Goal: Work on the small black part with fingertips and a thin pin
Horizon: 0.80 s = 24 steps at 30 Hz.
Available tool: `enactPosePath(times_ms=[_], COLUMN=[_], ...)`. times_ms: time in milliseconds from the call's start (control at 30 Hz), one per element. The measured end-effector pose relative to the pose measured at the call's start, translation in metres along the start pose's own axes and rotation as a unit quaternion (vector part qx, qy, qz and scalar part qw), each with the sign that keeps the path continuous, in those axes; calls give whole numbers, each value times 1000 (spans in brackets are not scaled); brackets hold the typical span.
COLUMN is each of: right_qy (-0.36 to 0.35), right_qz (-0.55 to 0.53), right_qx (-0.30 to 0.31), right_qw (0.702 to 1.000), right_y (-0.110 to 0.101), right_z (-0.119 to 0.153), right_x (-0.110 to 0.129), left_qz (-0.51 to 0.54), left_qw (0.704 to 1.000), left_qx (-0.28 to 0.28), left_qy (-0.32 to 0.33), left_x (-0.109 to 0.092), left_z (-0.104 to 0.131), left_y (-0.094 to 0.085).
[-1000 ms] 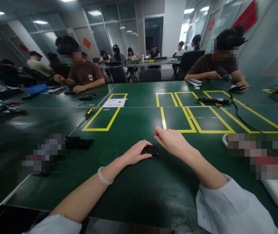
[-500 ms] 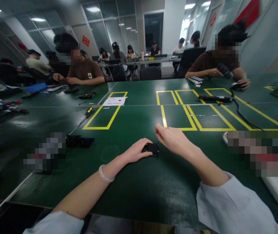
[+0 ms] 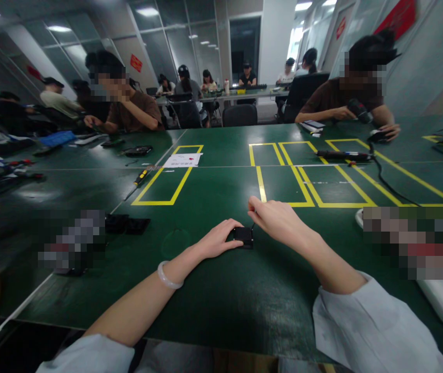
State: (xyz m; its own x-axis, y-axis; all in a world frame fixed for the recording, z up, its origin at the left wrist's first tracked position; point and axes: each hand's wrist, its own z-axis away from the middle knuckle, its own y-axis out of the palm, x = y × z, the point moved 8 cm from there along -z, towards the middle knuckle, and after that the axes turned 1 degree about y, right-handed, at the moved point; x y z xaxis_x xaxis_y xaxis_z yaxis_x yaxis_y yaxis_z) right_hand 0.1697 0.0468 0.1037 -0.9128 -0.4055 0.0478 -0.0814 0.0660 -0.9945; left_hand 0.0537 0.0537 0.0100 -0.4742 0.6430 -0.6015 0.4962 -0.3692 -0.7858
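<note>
Left hand [image 3: 218, 241]: thumb and fingers snug around the black block [image 3: 244, 235], right here on the green counter [image 3: 221, 305] | Right hand [image 3: 278, 217]: just beside it, fingers pinched on a thin dark stick [image 3: 253, 226], low end at the block's right edge | Beyond: yellow-and-black screwdriver [image 3: 141, 178], left of a paper sheet [image 3: 183, 160]

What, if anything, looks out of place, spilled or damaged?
Nothing visible looks spilled or damaged. Slightly odd: the black stick-shaped tool lies across yellow tape lines rather than within one outline, and the white paper overlaps an outline's edges. The black part in the left hand shows no clear fault; pixelated areas can't be judged.
</note>
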Motion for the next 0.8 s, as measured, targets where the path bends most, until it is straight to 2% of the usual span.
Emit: enactPosePath(times_ms=[233,467,800], right_qy=[-5,2,-3], right_qz=[-31,0,-27], right_qx=[-21,-6,-16], right_qw=[999,1000,999], right_y=[-4,-1,-3], right_z=[2,1,2], right_x=[0,-1,-1], left_qz=[-4,-1,-7], left_qw=[1000,1000,1000], left_qx=[2,0,-2], left_qy=[0,-2,-2], left_x=[0,0,2], left_z=[-1,0,0], left_y=[0,0,1])
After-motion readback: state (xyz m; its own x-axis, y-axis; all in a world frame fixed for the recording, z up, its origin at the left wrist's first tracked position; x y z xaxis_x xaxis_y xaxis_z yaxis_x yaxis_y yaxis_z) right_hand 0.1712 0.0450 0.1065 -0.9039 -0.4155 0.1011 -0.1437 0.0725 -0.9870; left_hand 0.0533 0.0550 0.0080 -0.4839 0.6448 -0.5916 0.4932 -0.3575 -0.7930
